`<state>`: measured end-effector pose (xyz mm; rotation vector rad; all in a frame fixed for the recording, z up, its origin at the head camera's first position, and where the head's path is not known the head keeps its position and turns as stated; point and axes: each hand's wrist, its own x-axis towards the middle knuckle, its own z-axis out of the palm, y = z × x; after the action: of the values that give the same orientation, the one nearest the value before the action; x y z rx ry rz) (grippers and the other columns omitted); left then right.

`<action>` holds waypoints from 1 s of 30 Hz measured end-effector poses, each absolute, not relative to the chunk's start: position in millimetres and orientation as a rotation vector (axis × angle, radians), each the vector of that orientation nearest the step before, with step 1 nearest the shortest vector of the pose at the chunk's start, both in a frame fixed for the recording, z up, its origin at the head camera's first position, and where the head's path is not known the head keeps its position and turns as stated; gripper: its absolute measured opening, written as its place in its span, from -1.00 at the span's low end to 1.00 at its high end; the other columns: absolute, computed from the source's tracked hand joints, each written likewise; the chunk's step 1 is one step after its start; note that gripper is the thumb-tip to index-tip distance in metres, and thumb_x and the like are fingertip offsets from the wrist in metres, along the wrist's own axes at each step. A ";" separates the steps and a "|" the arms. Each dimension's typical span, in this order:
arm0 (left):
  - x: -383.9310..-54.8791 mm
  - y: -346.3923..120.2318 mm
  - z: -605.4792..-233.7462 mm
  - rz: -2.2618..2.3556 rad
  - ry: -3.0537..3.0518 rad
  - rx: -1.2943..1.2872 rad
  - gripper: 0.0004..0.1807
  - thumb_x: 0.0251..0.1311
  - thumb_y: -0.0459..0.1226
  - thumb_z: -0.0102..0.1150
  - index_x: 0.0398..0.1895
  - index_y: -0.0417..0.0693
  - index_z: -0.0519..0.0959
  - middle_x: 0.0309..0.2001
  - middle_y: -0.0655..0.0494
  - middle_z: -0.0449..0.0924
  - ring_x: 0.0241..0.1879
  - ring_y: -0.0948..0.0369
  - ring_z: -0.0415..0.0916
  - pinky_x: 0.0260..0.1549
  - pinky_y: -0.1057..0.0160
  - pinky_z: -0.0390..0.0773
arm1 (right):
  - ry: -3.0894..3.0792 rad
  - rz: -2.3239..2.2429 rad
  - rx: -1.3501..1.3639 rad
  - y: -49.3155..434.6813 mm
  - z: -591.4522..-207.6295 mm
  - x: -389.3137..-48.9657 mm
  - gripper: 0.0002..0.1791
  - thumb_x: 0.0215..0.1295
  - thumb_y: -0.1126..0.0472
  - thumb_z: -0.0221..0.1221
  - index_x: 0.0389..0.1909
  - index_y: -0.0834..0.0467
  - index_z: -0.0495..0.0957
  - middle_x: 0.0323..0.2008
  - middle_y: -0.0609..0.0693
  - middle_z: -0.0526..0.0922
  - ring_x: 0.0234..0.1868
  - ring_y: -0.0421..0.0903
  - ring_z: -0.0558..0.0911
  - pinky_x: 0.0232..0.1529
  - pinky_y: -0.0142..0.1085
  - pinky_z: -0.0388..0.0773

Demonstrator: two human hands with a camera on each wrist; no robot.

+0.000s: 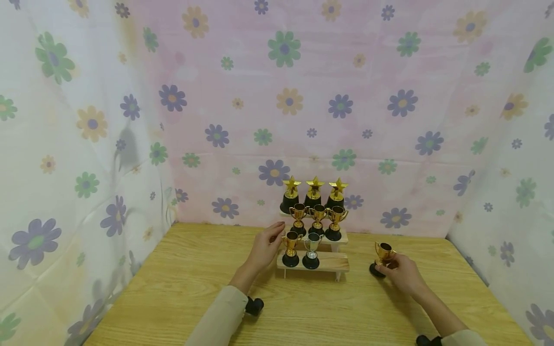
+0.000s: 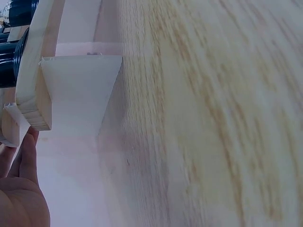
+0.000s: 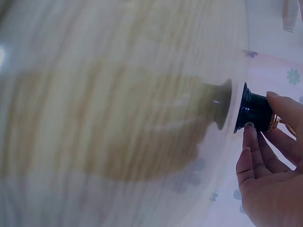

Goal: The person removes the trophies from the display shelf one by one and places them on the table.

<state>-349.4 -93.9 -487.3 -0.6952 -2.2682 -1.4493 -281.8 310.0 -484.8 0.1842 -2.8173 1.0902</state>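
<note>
Pinching: right hand (image 1: 405, 275) has a gold cup (image 1: 383, 250) between thumb and fingertips, round about where the black base (image 3: 257, 112) meets the stem (image 3: 274, 122).
Cup's spot: right of the rack (image 1: 333, 261), well apart from it, pretty much upright. Base looks just off the table (image 1: 207, 269), going by the gap to its reflection (image 3: 221, 105).
Left hand (image 1: 262, 246): beside the rack's left end, fingers loosely bent, nothing gripped that I can see. Can't tell if they touch it.
Weight: probably light, hollow plastic if I had to bet.
Feel: stiff and shiny, so likely a bit slick, but a gentle pinch should do.
Handles (image 1: 377, 247): skinny, I'd guess the first bit to snap. Wouldn't carry it by those.
Best hold: low, base or stem, fingertips kept out from underneath.
</note>
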 end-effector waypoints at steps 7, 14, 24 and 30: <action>-348.8 -94.0 -487.1 -1.445 -2.264 -0.696 -0.64 0.46 -0.47 0.10 0.25 -0.47 0.53 0.32 -0.27 0.50 0.27 -0.13 0.52 0.05 0.00 0.65 | -2.831 1.093 0.177 311.9 -486.6 -280.9 -0.67 0.32 0.19 0.37 -0.11 0.40 0.66 -0.19 0.18 0.71 -0.21 0.04 0.69 -0.34 -0.31 0.60; -349.4 -93.6 -486.8 -1.455 -2.264 -0.690 -0.64 0.47 -0.45 0.09 0.25 -0.45 0.54 0.31 -0.29 0.50 0.27 -0.13 0.52 0.06 -0.01 0.65 | -2.836 1.126 0.174 310.4 -483.7 -279.8 -0.65 0.34 0.19 0.36 -0.06 0.41 0.65 -0.16 0.19 0.73 -0.17 0.07 0.71 -0.31 -0.28 0.62; -349.2 -93.8 -486.9 -1.449 -2.277 -0.693 -0.64 0.49 -0.43 0.07 0.27 -0.41 0.53 0.33 -0.29 0.48 0.28 -0.13 0.50 0.08 0.00 0.64 | -2.843 1.135 0.169 312.7 -486.1 -281.0 -0.65 0.33 0.18 0.36 -0.06 0.41 0.64 -0.19 0.14 0.73 -0.19 0.02 0.70 -0.29 -0.26 0.61; -350.6 -94.0 -488.3 -1.458 -2.265 -0.701 -0.64 0.49 -0.43 0.07 0.26 -0.42 0.54 0.32 -0.33 0.47 0.30 -0.16 0.49 0.09 0.00 0.62 | -2.834 1.164 0.168 313.7 -487.0 -280.8 -0.63 0.32 0.17 0.37 -0.06 0.41 0.63 -0.16 0.19 0.71 -0.18 0.05 0.70 -0.28 -0.25 0.62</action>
<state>-350.6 -94.0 -488.3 -0.7006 -2.2646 -1.4576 -280.8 313.7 -487.0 0.1676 -2.8339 1.1639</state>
